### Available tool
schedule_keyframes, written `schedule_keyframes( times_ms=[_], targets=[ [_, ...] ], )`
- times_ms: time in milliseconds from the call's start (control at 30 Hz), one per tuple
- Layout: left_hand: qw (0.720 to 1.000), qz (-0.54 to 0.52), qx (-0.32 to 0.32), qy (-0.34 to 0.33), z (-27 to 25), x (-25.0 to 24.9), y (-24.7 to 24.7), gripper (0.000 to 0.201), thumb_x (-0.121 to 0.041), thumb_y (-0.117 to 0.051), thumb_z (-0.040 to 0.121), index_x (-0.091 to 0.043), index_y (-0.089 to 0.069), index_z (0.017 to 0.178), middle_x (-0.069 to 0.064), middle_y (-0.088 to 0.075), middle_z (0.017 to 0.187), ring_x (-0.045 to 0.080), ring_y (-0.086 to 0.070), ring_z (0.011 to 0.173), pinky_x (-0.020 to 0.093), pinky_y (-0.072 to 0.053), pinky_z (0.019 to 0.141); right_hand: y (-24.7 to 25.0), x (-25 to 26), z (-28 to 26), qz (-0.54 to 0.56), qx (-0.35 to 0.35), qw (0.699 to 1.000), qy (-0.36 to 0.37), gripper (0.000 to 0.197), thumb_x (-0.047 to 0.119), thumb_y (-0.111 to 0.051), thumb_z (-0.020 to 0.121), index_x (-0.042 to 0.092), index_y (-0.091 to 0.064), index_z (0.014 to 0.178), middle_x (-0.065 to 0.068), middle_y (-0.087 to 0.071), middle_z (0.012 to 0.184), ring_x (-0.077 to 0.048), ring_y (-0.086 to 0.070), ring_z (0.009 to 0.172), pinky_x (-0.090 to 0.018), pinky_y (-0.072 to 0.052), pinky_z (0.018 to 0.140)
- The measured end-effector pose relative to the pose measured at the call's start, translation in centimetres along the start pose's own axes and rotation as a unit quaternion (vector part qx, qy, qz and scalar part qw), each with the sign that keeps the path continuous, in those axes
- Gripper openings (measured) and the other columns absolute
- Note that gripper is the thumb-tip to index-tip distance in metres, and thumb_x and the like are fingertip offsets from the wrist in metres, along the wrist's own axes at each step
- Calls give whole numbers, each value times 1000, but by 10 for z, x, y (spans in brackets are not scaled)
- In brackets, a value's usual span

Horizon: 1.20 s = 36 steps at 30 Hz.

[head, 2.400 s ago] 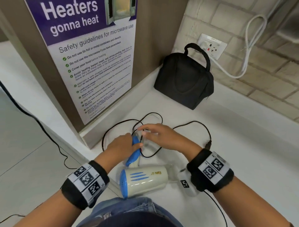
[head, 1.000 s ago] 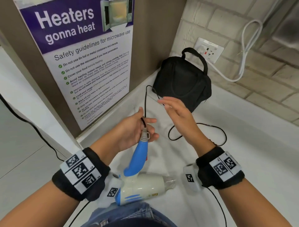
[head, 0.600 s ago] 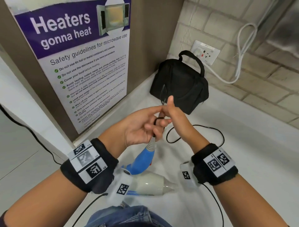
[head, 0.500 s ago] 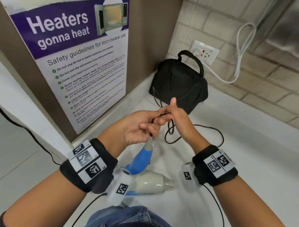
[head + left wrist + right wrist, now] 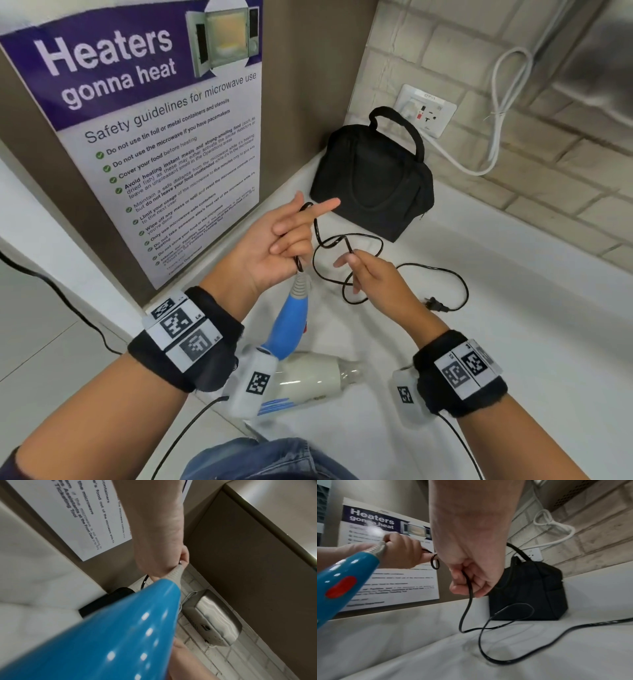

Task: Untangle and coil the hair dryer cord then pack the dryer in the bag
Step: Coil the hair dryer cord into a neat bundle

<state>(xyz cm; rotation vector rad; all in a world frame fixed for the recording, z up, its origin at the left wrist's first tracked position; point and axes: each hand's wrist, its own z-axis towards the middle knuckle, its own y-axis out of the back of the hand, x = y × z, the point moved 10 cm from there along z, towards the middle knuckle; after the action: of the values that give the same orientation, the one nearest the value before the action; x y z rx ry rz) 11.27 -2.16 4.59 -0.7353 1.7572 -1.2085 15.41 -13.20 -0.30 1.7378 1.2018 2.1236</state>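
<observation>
The hair dryer hangs tilted above the counter, its blue handle (image 5: 290, 325) up and its white body (image 5: 308, 378) low by my lap. My left hand (image 5: 291, 240) grips the black cord (image 5: 363, 236) just above the grey strain relief (image 5: 300, 283). Its forefinger points out with a turn of cord over it. My right hand (image 5: 352, 260) pinches the cord a little to the right and lower. In the right wrist view the cord (image 5: 468, 601) drops from my right hand (image 5: 469, 582) onto the counter. The plug (image 5: 435, 304) lies on the counter. The black bag (image 5: 373, 181) stands closed behind.
A microwave poster (image 5: 154, 137) covers the brown panel on the left. A wall socket (image 5: 426, 109) with a white cable (image 5: 496, 113) sits on the brick wall behind the bag. A steel hand dryer (image 5: 214, 620) hangs on the wall. The white counter (image 5: 513, 342) runs to the right.
My hands were together at the cord's base. The right hand has since slid down and to the right along the cord, and a turn of cord now lies over my left forefinger.
</observation>
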Motion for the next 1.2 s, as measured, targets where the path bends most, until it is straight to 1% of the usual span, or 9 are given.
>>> schedule_keyframes(
  times_ms=[233, 367, 567, 767, 900, 967, 1033, 1100, 1200],
  targets=[
    [1000, -18, -13, -22, 0, -8, -1, 24, -3, -49, 87, -3, -60, 109, -5, -58, 71, 4, -42, 51, 14, -34, 46, -8, -25, -6, -16, 80, 995, -55, 25, 27, -43, 99, 24, -66, 108, 7, -64, 73, 1, -59, 76, -18, -42, 77],
    [998, 40, -26, 36, 2, 5, -8, 19, -8, -45, 86, -6, -61, 96, -6, -38, 53, 5, -18, 45, 17, -23, 34, -10, 1, -5, -2, 126, 991, -43, 52, 44, -56, 88, 27, -45, 136, 10, -67, 110, -1, -57, 109, -22, -40, 96],
    [984, 143, -3, 101, 1, 21, -27, 18, -25, -39, 89, -16, -54, 94, -8, -12, 53, 7, -10, 39, 16, -15, 27, 23, 70, 10, 257, 45, 965, 33, 59, 57, -16, 93, 31, -41, 140, 5, -46, 144, -5, -41, 133, -36, -28, 115],
    [977, 205, -7, 61, 1, 17, -37, 13, -25, -44, 90, -18, -52, 83, -9, -15, 48, 6, -10, 40, 10, -14, 29, 9, 96, 20, 360, 71, 930, 19, 72, 50, -3, 98, 11, -55, 128, -9, -60, 130, -14, -52, 125, -35, -36, 111],
    [984, 179, 7, -21, 2, 1, -37, 22, -18, -35, 98, -10, -55, 95, -8, -34, 47, 3, -29, 37, 10, -29, 31, 5, 78, 21, 230, 34, 972, -35, 57, 48, -28, 99, 8, -68, 93, -7, -69, 80, -13, -63, 77, -28, -49, 77],
    [983, 159, 0, -87, 0, -15, -34, 23, -14, -33, 100, -8, -55, 102, -6, -49, 54, 3, -48, 46, 13, -43, 41, 5, 76, 14, 151, 30, 988, -7, 41, 33, -40, 99, 24, -66, 69, 10, -53, 54, -7, -48, 56, -27, -43, 65],
    [980, 142, -4, -139, -4, -29, -29, 26, -11, -31, 101, -5, -55, 109, 1, -70, 78, 11, -69, 74, 21, -58, 66, 4, 76, 3, 108, 39, 993, 15, 34, 31, -41, 99, 35, -67, 78, 20, -51, 51, 1, -46, 53, -20, -43, 64],
    [971, 167, 5, -172, -6, -38, -25, 32, -10, -27, 102, -2, -51, 120, 13, -68, 113, 24, -65, 109, 30, -52, 94, 6, 73, -3, 90, 39, 995, 25, 29, 29, -40, 99, 26, -68, 93, 32, -58, 62, 10, -53, 63, -13, -40, 67],
    [940, 283, -28, -189, -6, -43, -17, 36, -16, -26, 103, -4, -47, 130, 14, -56, 133, 26, -55, 123, 35, -45, 103, 9, 65, -12, 57, 23, 998, 32, 25, 28, -43, 98, 26, -68, 96, 27, -66, 83, 9, -58, 78, -16, -40, 73]
  ],
)
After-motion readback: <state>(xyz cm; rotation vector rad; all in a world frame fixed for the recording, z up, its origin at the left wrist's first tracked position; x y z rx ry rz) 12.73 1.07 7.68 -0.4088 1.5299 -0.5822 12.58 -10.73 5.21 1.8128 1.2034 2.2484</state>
